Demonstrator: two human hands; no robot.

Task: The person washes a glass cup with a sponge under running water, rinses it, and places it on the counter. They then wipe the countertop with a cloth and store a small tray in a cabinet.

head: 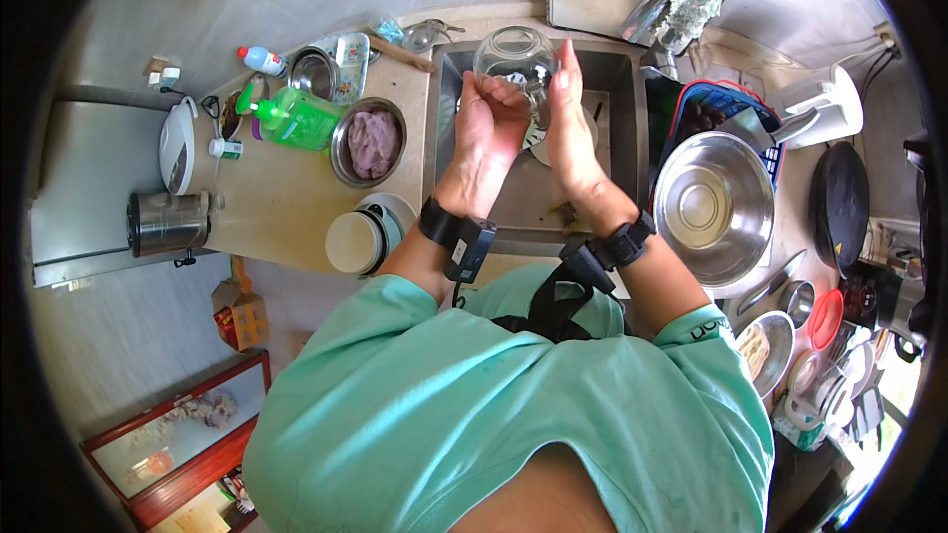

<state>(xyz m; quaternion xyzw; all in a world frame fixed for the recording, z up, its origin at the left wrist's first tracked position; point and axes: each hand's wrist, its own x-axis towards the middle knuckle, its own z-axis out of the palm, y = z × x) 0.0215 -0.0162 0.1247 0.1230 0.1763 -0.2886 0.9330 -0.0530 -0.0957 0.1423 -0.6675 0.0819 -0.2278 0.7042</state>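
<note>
Over a stainless steel sink (511, 211), a clear glass jar (516, 52) is held tilted between both my hands. My left hand (492, 118) has its curled fingers under and against the near side of the glass. My right hand (570, 115) lies flat along the glass's right side, with its fingers pointing away from me. Under the hands, partly hidden, a pale dish (589, 135) rests in the sink, and dark scraps (564, 216) lie near the sink's front right. Both wrists wear black straps with small devices.
A steel bowl with a pinkish cloth-like lump (372, 144) and a green soap bottle (300, 118) stand left of the sink. On the right are a large steel bowl (703, 207), a blue basket (774, 155), a cleaver (748, 127) and a knife (774, 283). The faucet (663, 55) is at the back right.
</note>
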